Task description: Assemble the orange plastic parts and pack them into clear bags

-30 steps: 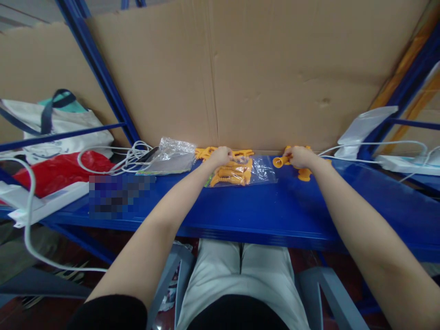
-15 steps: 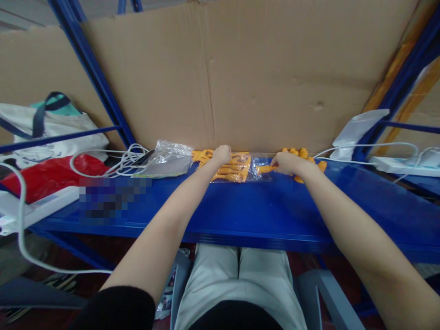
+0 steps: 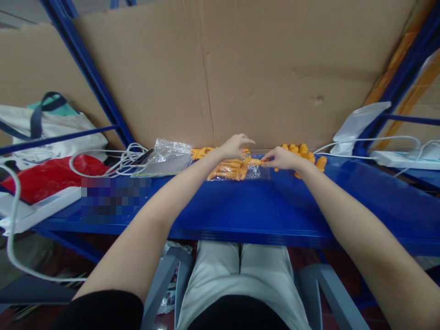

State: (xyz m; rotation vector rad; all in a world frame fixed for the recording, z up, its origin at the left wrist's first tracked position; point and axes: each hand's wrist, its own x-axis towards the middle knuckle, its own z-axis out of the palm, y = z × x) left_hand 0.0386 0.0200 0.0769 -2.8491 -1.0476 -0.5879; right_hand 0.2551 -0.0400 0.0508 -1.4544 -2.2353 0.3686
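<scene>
An orange plastic piece (image 3: 253,162) is pinched at its right end by the fingers of my right hand (image 3: 282,159); its exact kind I cannot make out. The piece lies over the right part of a clear plastic bag (image 3: 255,173), which has several orange plastic parts (image 3: 228,169) in or under it. Above the bag, my left hand (image 3: 236,145) is open with its fingers stretched to the right, and it hides part of the orange parts behind it. More orange pieces (image 3: 202,153) show to the left of my left wrist. Several chunky orange pieces (image 3: 302,149) stand behind and right of my right hand.
Clear plastic bags (image 3: 168,158) lie at the left on the blue table (image 3: 240,206), beside a coiled white cable (image 3: 129,158). A red bag (image 3: 62,174) and a cloth bag (image 3: 62,133) are further left. Cardboard (image 3: 257,68) walls the back. A white power strip (image 3: 405,160) is at right.
My left hand has lifted off the bagged orange parts, moved right and opened. My right hand has shifted slightly left with the orange piece, which now overlaps the bag's parts.
</scene>
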